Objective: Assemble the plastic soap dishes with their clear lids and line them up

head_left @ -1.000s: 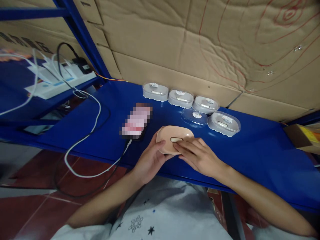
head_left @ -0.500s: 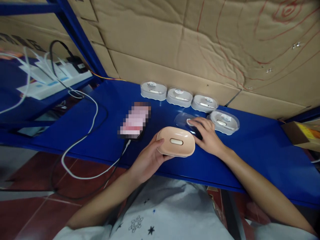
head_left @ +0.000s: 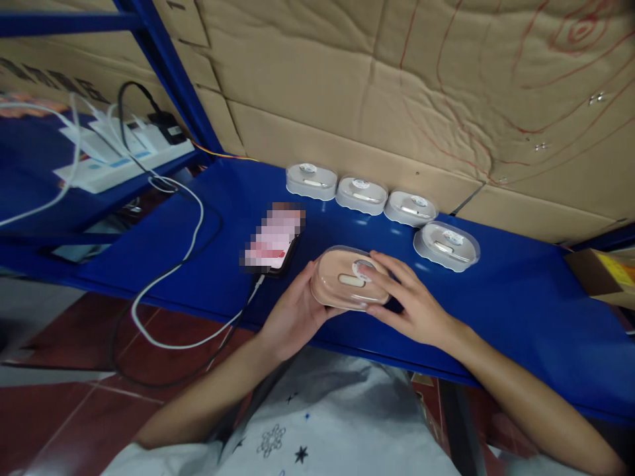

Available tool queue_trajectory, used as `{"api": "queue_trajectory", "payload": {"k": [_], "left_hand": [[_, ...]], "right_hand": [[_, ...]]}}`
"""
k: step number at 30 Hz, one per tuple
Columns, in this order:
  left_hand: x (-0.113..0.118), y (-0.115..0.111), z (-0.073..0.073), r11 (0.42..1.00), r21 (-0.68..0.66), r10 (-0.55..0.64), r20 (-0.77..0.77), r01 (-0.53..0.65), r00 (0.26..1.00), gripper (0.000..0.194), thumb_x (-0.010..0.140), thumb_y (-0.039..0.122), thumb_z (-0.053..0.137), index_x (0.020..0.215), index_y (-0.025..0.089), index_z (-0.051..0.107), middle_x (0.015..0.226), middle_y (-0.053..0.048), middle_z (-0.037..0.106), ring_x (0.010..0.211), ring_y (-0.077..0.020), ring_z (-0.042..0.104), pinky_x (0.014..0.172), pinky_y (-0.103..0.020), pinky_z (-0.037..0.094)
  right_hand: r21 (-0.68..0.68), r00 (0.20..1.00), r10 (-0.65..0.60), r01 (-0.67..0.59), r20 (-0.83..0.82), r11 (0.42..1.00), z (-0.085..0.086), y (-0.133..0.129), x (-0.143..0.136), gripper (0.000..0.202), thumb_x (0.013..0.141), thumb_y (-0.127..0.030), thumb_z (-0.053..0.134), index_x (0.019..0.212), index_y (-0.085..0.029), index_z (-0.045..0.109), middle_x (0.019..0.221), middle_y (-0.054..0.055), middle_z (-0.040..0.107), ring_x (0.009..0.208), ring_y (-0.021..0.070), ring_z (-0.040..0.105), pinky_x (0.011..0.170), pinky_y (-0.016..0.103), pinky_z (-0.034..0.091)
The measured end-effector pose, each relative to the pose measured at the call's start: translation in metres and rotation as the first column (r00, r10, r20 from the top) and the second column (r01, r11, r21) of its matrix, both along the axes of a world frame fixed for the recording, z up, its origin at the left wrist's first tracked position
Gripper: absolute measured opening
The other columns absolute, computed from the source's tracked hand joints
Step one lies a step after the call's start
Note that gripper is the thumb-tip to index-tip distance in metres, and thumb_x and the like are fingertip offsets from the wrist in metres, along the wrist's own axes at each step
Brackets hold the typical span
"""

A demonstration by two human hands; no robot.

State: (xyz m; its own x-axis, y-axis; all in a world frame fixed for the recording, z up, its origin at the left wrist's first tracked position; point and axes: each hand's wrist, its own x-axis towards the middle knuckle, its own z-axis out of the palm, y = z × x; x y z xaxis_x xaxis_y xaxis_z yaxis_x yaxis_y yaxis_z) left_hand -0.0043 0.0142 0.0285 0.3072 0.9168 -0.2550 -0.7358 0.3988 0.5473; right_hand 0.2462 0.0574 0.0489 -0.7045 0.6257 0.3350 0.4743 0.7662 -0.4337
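Note:
A peach oval soap box (head_left: 332, 291) is held up above the front of the blue table. My left hand (head_left: 295, 314) is closed around its left end, thumb at the side and fingers beneath. Over the box sits a clear plastic lid (head_left: 342, 252) with a round label. My right hand (head_left: 414, 297) grips the lid's right end, one fingertip on the label and the others about the rim. Whether the lid is fully seated cannot be seen. A pale elongated insert (head_left: 351, 280) shows through the lid in the middle of the box.
Several grey lidded soap boxes (head_left: 361, 196) stand along the cardboard wall (head_left: 317, 86). A phone (head_left: 272, 241) with a white cable (head_left: 198, 345) lies left on the blue table (head_left: 520, 317). A power strip (head_left: 124, 168) is at far left, a cardboard carton (head_left: 602, 274) at right.
My right hand has lifted the clear lid off the table and brought it left onto the peach soap box. My left hand still holds the box in about the same place.

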Motion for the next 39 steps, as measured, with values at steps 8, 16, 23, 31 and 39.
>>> {"api": "queue_trajectory", "payload": {"k": [8,16,23,31,39], "left_hand": [[0.002,-0.003,0.0,0.999,0.024,0.045,-0.095,-0.042,0.994,0.055,0.1,0.045,0.07,0.151,0.027,0.056,0.146,-0.012,0.069,0.133,-0.0322,0.065,0.1,-0.043,0.059],[0.002,-0.003,0.0,0.999,0.027,0.045,-0.082,-0.043,0.996,0.057,0.099,0.047,0.071,0.151,0.029,0.056,0.15,-0.012,0.066,0.136,-0.0332,0.063,0.103,-0.045,0.057],[0.002,-0.002,-0.001,0.999,0.009,0.048,-0.097,-0.047,0.994,0.059,0.096,0.044,0.074,0.15,0.027,0.056,0.146,-0.013,0.068,0.132,-0.0341,0.065,0.099,-0.046,0.06],[0.002,-0.004,-0.004,0.997,0.051,0.055,-0.104,-0.05,0.993,0.074,0.088,0.056,0.081,0.151,0.028,0.055,0.15,-0.014,0.064,0.136,-0.0363,0.062,0.1,-0.047,0.059],[0.003,-0.006,-0.007,0.992,0.115,0.054,-0.051,-0.048,0.997,0.075,0.087,0.059,0.08,0.152,0.031,0.056,0.149,-0.011,0.067,0.139,-0.0354,0.061,0.111,-0.048,0.054]], "right_hand": [[0.209,0.993,0.058,-0.079,0.106,0.975,-0.008,0.001,0.0,0.076,0.105,-0.041,0.063,0.17,-0.034,0.025,0.172,0.015,0.038,0.157,0.0374,0.039,0.121,0.064,0.045],[0.301,0.989,0.079,-0.115,0.128,0.947,-0.009,0.002,0.003,0.08,0.103,-0.043,0.066,0.171,-0.033,0.024,0.172,0.017,0.036,0.157,0.0401,0.039,0.121,0.066,0.045],[0.199,0.991,0.11,-0.124,0.079,0.972,-0.009,0.002,0.0,0.076,0.105,-0.038,0.064,0.17,-0.037,0.024,0.176,0.012,0.029,0.16,0.0388,0.034,0.124,0.067,0.041],[0.081,0.991,0.12,-0.124,0.055,0.989,-0.013,0.003,0.003,0.073,0.109,-0.037,0.054,0.172,-0.037,0.017,0.18,0.009,0.017,0.164,0.0363,0.026,0.127,0.064,0.037],[0.076,0.99,0.135,-0.132,-0.044,0.988,-0.019,0.005,0.006,0.069,0.111,-0.049,0.044,0.172,-0.035,0.016,0.179,0.008,0.02,0.163,0.0347,0.028,0.129,0.061,0.036]]}}
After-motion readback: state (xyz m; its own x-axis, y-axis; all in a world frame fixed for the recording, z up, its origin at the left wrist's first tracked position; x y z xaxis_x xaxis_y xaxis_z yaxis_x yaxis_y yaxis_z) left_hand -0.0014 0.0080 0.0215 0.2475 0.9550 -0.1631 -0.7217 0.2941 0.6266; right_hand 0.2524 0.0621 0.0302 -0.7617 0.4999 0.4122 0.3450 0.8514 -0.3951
